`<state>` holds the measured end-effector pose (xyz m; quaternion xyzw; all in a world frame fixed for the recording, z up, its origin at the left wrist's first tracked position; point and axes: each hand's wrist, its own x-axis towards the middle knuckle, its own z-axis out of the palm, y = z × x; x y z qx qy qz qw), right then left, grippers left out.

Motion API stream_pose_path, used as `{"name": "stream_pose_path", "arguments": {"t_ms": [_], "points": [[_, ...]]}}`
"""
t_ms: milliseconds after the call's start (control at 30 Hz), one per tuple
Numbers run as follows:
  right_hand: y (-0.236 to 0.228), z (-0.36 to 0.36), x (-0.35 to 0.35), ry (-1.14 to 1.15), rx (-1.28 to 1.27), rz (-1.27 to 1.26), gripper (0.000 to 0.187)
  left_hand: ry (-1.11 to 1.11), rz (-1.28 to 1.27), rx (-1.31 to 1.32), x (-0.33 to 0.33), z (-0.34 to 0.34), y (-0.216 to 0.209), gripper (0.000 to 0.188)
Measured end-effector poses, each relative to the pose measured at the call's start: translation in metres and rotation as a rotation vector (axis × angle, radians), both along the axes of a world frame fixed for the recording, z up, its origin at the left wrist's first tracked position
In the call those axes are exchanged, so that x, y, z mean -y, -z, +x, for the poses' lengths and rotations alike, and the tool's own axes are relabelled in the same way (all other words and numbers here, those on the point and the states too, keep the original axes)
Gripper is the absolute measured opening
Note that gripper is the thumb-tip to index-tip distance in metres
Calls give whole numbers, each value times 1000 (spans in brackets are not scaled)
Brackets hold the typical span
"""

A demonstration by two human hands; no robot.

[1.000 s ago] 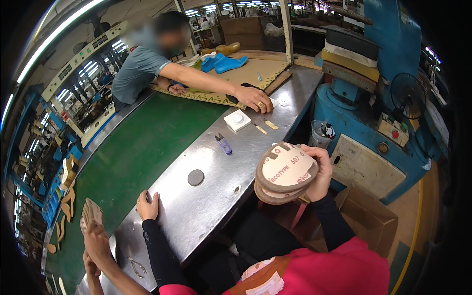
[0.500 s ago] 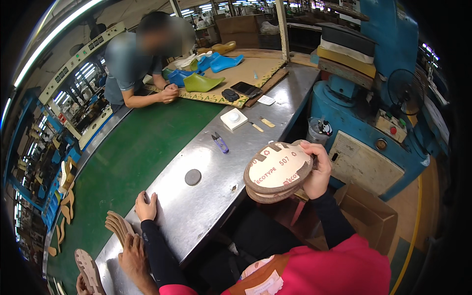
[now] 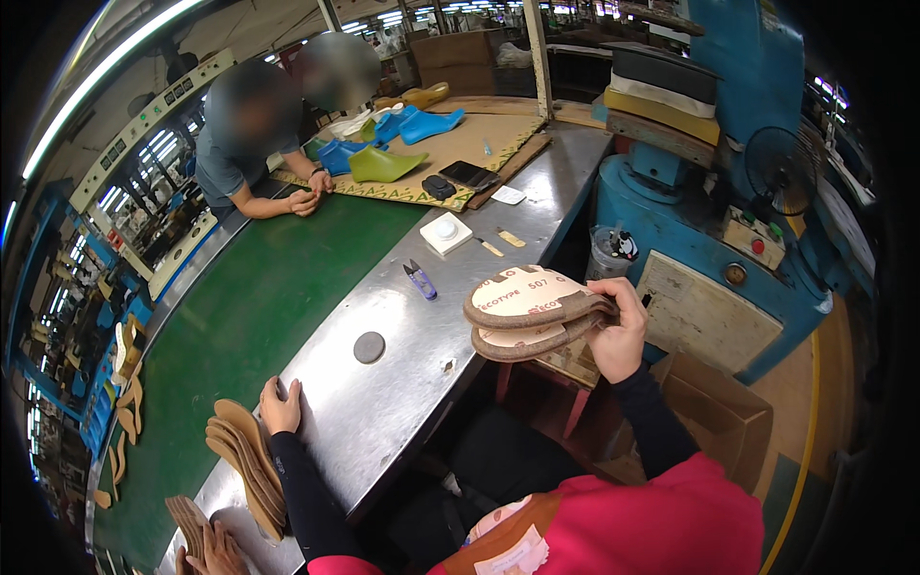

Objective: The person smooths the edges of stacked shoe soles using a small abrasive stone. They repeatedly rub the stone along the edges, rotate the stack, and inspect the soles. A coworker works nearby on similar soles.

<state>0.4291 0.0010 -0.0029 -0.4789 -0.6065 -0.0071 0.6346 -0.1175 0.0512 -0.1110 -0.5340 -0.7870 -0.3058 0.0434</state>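
In the head view, the right hand [image 3: 618, 335] grasps a stack of brown-edged insoles [image 3: 529, 295] with pale, red-printed faces. Its fingers [image 3: 615, 287] close around the right end, one visible on the top edge; how the thumb sits underneath is hard to tell. The insoles reach out leftward from the grip, spread apart at their left end, and are held in the air by the near edge of the metal table [image 3: 326, 446]. The left hand [image 3: 281, 406], well apart from them, has its fingers released, slightly parted, resting on the table beside the green strip [image 3: 278, 278]. Left of that forearm stands a pile of tan insoles [image 3: 244, 460], and just beyond it a co-worker's hand [image 3: 218, 553] touches a smaller pile [image 3: 185, 522]. A grey disc [image 3: 369, 347] lies on the table between the two hands, with purple snips [image 3: 420, 281] and a white square block [image 3: 445, 234] farther off.
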Motion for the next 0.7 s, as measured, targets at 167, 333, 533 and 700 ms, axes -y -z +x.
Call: {"name": "stream_pose_path", "arguments": {"t_ms": [167, 333, 533, 700], "points": [[27, 37, 3, 111, 5, -29, 39, 23, 5, -13, -2, -3, 0, 57], [104, 135, -2, 422, -359, 52, 56, 13, -6, 19, -2, -5, 0, 58], [255, 300, 65, 1378, -304, -248, 77, -6, -20, 83, -6, -7, 3, 62], [380, 351, 210, 1349, -416, -921, 67, -35, -58, 131, -5, 1, -2, 63]]}}
